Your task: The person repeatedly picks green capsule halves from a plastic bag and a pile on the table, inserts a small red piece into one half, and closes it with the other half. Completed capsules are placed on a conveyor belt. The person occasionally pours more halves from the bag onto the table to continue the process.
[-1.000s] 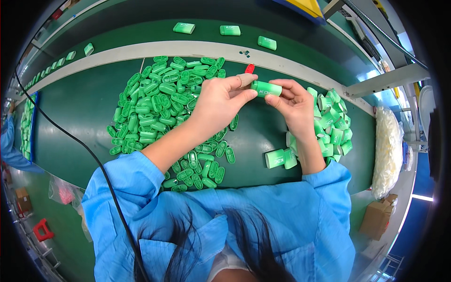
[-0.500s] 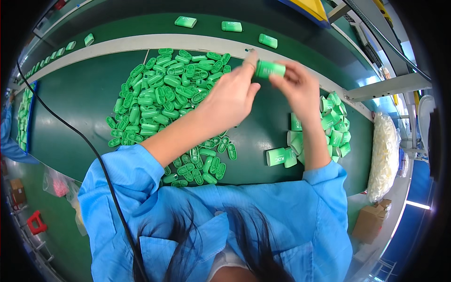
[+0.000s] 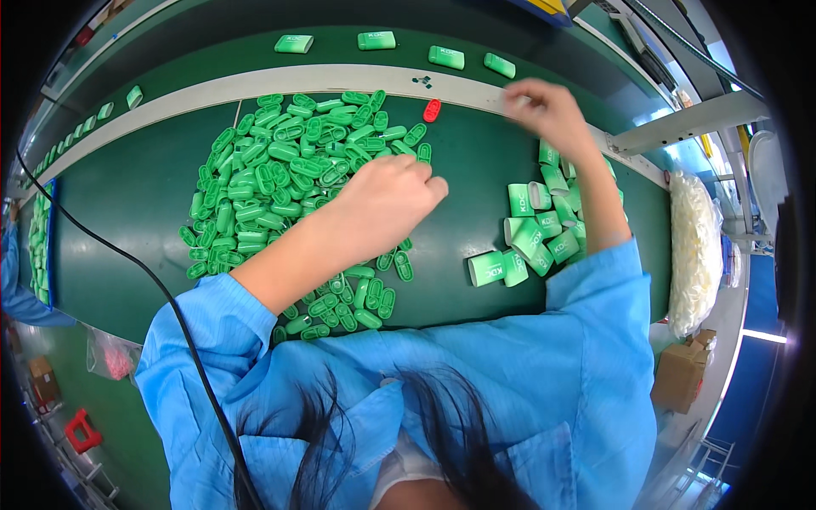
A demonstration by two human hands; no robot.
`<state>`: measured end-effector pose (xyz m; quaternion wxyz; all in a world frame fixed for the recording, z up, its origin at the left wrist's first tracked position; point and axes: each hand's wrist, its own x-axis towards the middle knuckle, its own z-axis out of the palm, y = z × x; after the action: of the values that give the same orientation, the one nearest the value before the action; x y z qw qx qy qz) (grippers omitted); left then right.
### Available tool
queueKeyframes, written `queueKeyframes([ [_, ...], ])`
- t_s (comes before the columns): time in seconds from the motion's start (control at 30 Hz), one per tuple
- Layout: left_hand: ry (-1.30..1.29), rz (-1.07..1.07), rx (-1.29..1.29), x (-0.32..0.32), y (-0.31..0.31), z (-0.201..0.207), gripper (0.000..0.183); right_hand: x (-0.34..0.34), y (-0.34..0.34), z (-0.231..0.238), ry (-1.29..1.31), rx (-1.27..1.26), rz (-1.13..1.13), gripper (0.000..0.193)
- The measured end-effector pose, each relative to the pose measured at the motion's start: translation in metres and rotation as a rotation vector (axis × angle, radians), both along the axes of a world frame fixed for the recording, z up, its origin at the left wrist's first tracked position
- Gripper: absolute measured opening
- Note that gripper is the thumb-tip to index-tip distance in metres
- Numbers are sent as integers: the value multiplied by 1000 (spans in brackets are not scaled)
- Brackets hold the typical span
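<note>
My left hand is closed beside the right edge of a heap of green oblong plastic shells. Whatever its curled fingers may hold is hidden. Out to the right, my right hand is raised over the pale rail, fingers bent and apart, with nothing visible in them. Just beyond its fingertips, a green casing lies on the belt. Below my right hand and forearm is a pile of light green, hollow casings with white lettering. A small red oblong piece lies near the rail.
A pale rail divides the dark green worktop from the belt, where more casings sit in a spaced row. A bag of pale pieces stands at the right end. A black cable hangs across the left side.
My right hand has moved right and away to the belt, and the casing has left my hands. My left hand has drawn back toward the shells. The red piece now shows.
</note>
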<state>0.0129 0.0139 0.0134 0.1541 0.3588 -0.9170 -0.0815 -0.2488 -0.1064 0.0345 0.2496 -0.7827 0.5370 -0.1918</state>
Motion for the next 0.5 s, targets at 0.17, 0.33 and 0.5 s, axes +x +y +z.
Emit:
queueKeyframes([
  [0.17,405,70,341,-8,-8,-3,25,20,141,25,125,113,526,45],
  [0.33,751,196,1015,-15,-24,6,30,31,158,17,232,-7,490,41],
  [0.5,1069,213,1169,-12,-29,2,34,35,104,9,-542,244,85,26],
])
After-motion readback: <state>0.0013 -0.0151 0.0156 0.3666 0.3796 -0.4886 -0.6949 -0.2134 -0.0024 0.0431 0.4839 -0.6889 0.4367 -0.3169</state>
